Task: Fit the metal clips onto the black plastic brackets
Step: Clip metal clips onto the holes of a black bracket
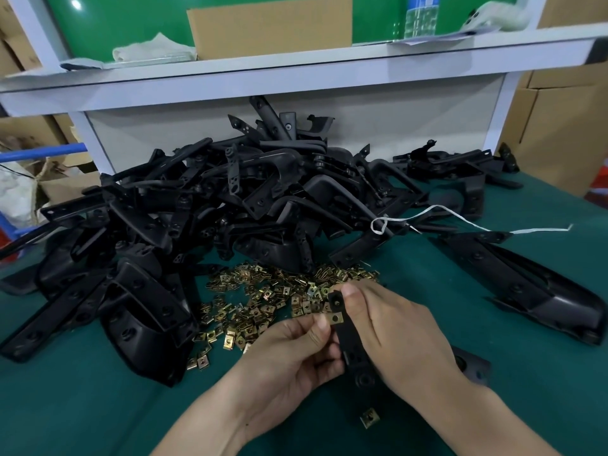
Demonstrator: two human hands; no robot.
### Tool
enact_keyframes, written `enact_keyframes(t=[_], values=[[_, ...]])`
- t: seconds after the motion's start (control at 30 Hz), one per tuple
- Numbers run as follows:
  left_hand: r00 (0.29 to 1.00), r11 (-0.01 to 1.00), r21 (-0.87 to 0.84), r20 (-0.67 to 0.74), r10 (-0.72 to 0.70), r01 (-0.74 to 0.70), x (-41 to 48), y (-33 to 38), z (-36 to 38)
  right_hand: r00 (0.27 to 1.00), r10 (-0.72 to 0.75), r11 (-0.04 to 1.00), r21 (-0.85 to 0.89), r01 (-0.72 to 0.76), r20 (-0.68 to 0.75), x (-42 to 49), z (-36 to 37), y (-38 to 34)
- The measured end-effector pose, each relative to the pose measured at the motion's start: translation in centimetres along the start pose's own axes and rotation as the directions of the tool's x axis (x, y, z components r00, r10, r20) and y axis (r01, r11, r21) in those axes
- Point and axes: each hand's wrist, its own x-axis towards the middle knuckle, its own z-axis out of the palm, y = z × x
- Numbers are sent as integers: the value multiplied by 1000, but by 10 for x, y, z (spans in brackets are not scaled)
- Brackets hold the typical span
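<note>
While right hand [394, 337] grips the seemingly stiff, light bracket [353, 353] mid-length, left hand [296, 353] pinches a small, likely slippery clip [335, 318].

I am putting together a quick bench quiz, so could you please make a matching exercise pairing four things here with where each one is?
Things:
1. white string
2. cardboard box
3. lone clip
4. black bracket

Places:
A. on the shelf
B. held between the left hand and right hand
C. on the green mat, between the forearms
D. trailing rightward from the bracket pile

Pairs: 1-D, 2-A, 3-C, 4-B
</note>
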Motion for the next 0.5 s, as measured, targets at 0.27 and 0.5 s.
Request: enact_keyframes(t=[0.27, 0.5], values=[[1000, 1000, -2, -24, 9, -9, 1, -1, 2, 1000, -2, 1000, 5, 2, 0, 0, 2, 0], [999, 1000, 3, -38, 13, -12, 0, -2, 2, 1000, 2, 1000, 13, -2, -19, -1, 3, -2]])
